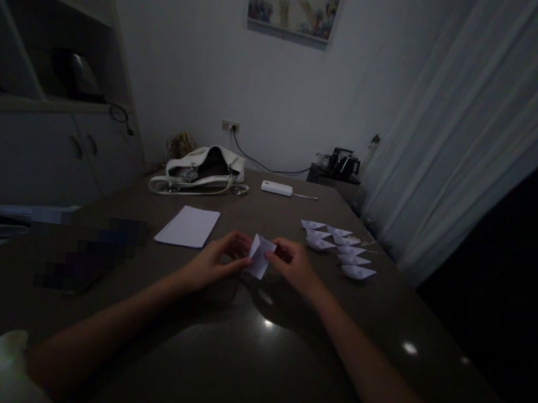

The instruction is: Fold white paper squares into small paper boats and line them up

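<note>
Folded paper (261,257) sits above the dark table (239,368), pinched between both hands, long axis tilted, top edge leaning away-right. Left hand (215,261) fingers closed on its left edge, right hand (294,265) gripping the right. Paper boats (339,248) nearby right.

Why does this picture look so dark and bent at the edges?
Head view: the room is dim, so the hands and folded paper show only faintly; small bright glare spots sit on the glossy table; the wide lens curves the curtain and shelves; a patch at left is pixelated.
</note>
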`<state>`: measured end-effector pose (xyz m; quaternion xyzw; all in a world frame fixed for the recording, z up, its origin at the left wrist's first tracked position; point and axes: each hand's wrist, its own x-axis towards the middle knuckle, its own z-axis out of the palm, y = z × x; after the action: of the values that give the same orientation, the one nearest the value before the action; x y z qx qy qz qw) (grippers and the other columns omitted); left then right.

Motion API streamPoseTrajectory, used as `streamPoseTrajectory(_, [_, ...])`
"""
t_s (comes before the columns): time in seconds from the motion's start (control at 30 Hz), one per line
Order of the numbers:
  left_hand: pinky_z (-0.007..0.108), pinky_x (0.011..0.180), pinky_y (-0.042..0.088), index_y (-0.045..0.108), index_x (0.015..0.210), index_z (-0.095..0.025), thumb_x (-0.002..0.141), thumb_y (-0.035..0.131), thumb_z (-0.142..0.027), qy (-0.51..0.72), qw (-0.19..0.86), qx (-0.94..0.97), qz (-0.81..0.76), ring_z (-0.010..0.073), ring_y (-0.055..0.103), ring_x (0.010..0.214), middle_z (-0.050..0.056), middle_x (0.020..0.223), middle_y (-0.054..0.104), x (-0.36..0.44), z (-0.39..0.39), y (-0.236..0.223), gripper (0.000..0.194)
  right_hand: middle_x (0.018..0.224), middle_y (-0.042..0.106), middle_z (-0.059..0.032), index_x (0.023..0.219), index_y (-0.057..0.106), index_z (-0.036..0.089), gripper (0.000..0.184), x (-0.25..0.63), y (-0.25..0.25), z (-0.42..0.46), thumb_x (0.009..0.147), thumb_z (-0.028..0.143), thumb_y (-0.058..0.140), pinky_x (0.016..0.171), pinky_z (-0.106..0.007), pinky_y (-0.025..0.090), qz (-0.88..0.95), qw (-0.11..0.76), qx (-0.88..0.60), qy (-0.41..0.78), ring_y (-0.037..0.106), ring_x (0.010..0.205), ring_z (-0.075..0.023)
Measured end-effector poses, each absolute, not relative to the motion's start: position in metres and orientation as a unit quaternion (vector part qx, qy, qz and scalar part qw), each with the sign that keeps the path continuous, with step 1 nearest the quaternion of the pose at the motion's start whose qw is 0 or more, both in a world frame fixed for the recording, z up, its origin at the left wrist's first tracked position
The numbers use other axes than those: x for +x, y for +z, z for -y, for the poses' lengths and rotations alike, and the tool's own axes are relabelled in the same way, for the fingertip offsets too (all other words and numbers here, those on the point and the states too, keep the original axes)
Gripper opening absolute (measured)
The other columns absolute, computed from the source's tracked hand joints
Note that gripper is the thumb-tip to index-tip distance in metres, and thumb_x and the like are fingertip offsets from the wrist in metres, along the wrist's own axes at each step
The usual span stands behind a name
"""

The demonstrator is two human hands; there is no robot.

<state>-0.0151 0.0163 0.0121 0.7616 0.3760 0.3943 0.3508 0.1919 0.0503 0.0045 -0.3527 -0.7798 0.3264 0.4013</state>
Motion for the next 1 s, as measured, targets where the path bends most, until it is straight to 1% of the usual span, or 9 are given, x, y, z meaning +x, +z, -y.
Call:
streamPoseTrajectory(0.17, [0.036, 0.084, 0.048, 0.047, 0.116, -0.020, 0.084, 0.051, -0.041, 0.393, 0.427, 0.724, -0.373, 0.0245, 0.058, 0.102, 0.010, 0.111, 0.062, -0.017, -0.016, 0.006, 0.039, 0.072, 0.058, -0.0009, 0.085, 0.059, 0.016, 0.022, 0.189, 0.000, -0.052, 0.077, 0.037, 0.061, 0.055, -0.022, 0.040, 0.747, 0.418, -0.385, 0.347, 0.053, 0.063, -0.0130])
streamPoseTrajectory(0.27, [0.033, 0.083, 0.048, 0.049, 0.119, -0.021, 0.083, 0.049, -0.040, 0.413, 0.425, 0.695, -0.408, 0.0255, 0.055, 0.108, 0.009, 0.116, 0.060, -0.018, -0.017, 0.001, 0.041, 0.072, 0.059, -0.0014, 0.085, 0.059, 0.016, 0.021, 0.188, -0.004, -0.054, 0.076, 0.034, 0.062, 0.056, -0.023, 0.042, 0.728, 0.419, -0.392, 0.375, 0.055, 0.064, -0.0139])
streamPoseTrajectory(0.47, [0.029, 0.065, 0.048, 0.052, 0.115, -0.016, 0.086, 0.046, -0.046, 0.400, 0.428, 0.688, -0.429, 0.0215, 0.061, 0.082, 0.008, 0.095, 0.065, -0.013, -0.019, 0.001, 0.042, 0.071, 0.060, -0.0008, 0.081, 0.058, 0.015, 0.017, 0.185, -0.006, -0.054, 0.072, 0.027, 0.065, 0.056, -0.024, 0.044, 0.702, 0.401, -0.377, 0.452, 0.056, 0.062, -0.0133])
streamPoseTrajectory(0.57, [0.026, 0.055, 0.044, 0.056, 0.110, -0.014, 0.082, 0.050, -0.047, 0.381, 0.362, 0.707, -0.472, 0.0194, 0.059, 0.070, 0.006, 0.084, 0.065, -0.014, -0.022, 0.003, 0.044, 0.074, 0.062, -0.0014, 0.085, 0.059, 0.014, 0.018, 0.183, -0.007, -0.053, 0.070, 0.020, 0.066, 0.058, -0.025, 0.045, 0.698, 0.379, -0.389, 0.468, 0.059, 0.065, -0.0139])
streamPoseTrajectory(0.7, [0.026, 0.054, 0.040, 0.063, 0.093, -0.012, 0.077, 0.057, -0.043, 0.325, 0.230, 0.739, -0.543, 0.0190, 0.057, 0.064, 0.004, 0.070, 0.062, -0.020, -0.027, 0.000, 0.035, 0.076, 0.063, -0.0023, 0.090, 0.058, 0.014, 0.022, 0.183, -0.011, -0.051, 0.070, 0.011, 0.065, 0.058, -0.025, 0.046, 0.697, 0.336, -0.415, 0.479, 0.060, 0.065, -0.0141])
streamPoseTrajectory(0.77, [0.026, 0.054, 0.039, 0.064, 0.088, -0.013, 0.075, 0.059, -0.040, 0.304, 0.197, 0.749, -0.555, 0.0183, 0.056, 0.062, 0.003, 0.067, 0.060, -0.022, -0.028, -0.002, 0.030, 0.076, 0.063, -0.0023, 0.094, 0.059, 0.015, 0.025, 0.184, -0.011, -0.048, 0.070, 0.010, 0.065, 0.059, -0.025, 0.045, 0.728, 0.312, -0.436, 0.428, 0.060, 0.066, -0.0141])
streamPoseTrajectory(0.83, [0.025, 0.054, 0.038, 0.063, 0.086, -0.013, 0.074, 0.060, -0.036, 0.286, 0.183, 0.762, -0.552, 0.0175, 0.056, 0.060, 0.002, 0.066, 0.061, -0.023, -0.028, -0.003, 0.026, 0.078, 0.063, -0.0024, 0.094, 0.061, 0.015, 0.027, 0.185, -0.009, -0.044, 0.069, 0.012, 0.068, 0.062, -0.026, 0.044, 0.780, 0.287, -0.450, 0.326, 0.059, 0.069, -0.0146])
streamPoseTrajectory(0.93, [0.025, 0.055, 0.039, 0.063, 0.084, -0.013, 0.073, 0.061, -0.031, 0.264, 0.180, 0.777, -0.542, 0.0171, 0.057, 0.061, 0.002, 0.067, 0.062, -0.022, -0.026, -0.003, 0.021, 0.090, 0.060, -0.0046, 0.091, 0.066, 0.017, 0.026, 0.186, -0.003, -0.038, 0.067, 0.014, 0.072, 0.073, -0.029, 0.043, 0.843, 0.268, -0.429, 0.183, 0.056, 0.083, -0.0165])
streamPoseTrajectory(1.0, [0.024, 0.055, 0.039, 0.063, 0.083, -0.013, 0.074, 0.061, -0.029, 0.259, 0.178, 0.783, -0.537, 0.0169, 0.058, 0.062, 0.003, 0.068, 0.063, -0.021, -0.026, -0.003, 0.018, 0.096, 0.058, -0.0053, 0.092, 0.068, 0.019, 0.023, 0.186, 0.001, -0.036, 0.069, 0.014, 0.071, 0.080, -0.030, 0.041, 0.868, 0.258, -0.403, 0.135, 0.054, 0.092, -0.0174])
